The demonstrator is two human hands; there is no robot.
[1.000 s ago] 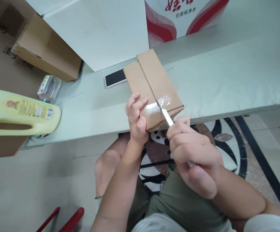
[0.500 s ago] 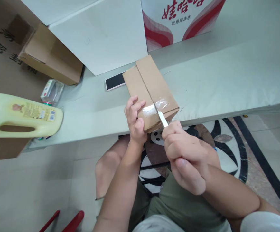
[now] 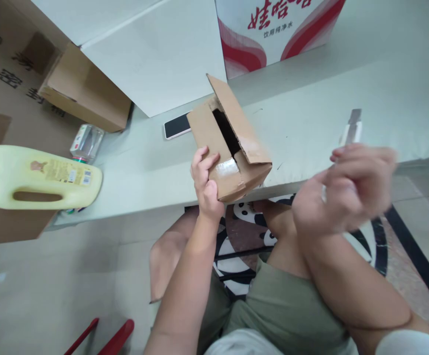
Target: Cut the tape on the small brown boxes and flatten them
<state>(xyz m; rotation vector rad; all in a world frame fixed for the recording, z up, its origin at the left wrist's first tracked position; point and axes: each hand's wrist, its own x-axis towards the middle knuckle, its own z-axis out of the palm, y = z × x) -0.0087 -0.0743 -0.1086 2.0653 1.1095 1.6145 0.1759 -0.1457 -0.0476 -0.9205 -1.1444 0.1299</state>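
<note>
My left hand [image 3: 206,180] grips the near left side of a small brown cardboard box [image 3: 209,130]. One top flap [image 3: 238,118] of the box stands raised, and a dark gap shows beneath it; the contents cannot be made out. Clear tape [image 3: 228,167] sticks to the other flap near the front edge. Off to the right, away from the box, my right hand [image 3: 347,190] is closed around a white utility knife [image 3: 352,129] with its blade pointing up and out. That hand is blurred by motion.
A phone [image 3: 176,126] lies behind the box, before a large white box [image 3: 155,59]. A red-and-white carton [image 3: 273,34] stands at the back. Leftward are a yellow jug [image 3: 77,192], a clear plastic bottle [image 3: 89,143] and another cardboard box [image 3: 85,88]. The table's front edge [image 3: 155,204] runs near my knees.
The right hand has swung the knife from the taped seam out to the right. One box flap has lifted, opening a gap. My left hand keeps its hold.
</note>
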